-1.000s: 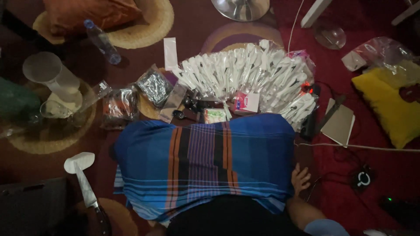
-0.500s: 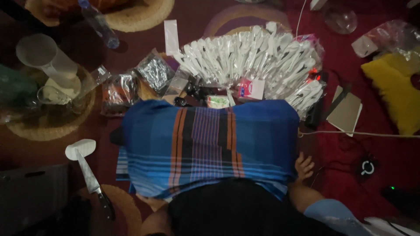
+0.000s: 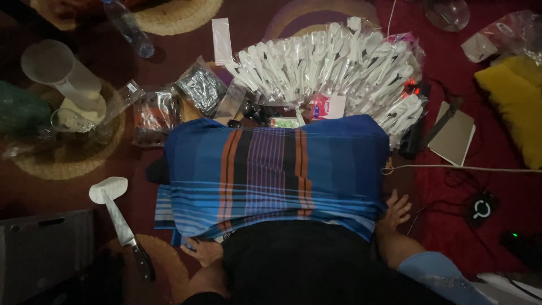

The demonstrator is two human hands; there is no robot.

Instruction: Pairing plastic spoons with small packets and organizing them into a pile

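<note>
Camera inventory, one item. Head view: I get a single camera, worn on the head and aimed almost straight down. My lap, draped in a blue striped cloth [image 3: 276,175], fills the near centre at close range. My left hand [image 3: 203,249] and right hand [image 3: 395,210] sit at the lower edge. Further off, at top of frame, lies a fan of packaged white spoons [image 3: 333,62] on the red floor covering [image 3: 451,226]. No second view shares this ground.
</note>
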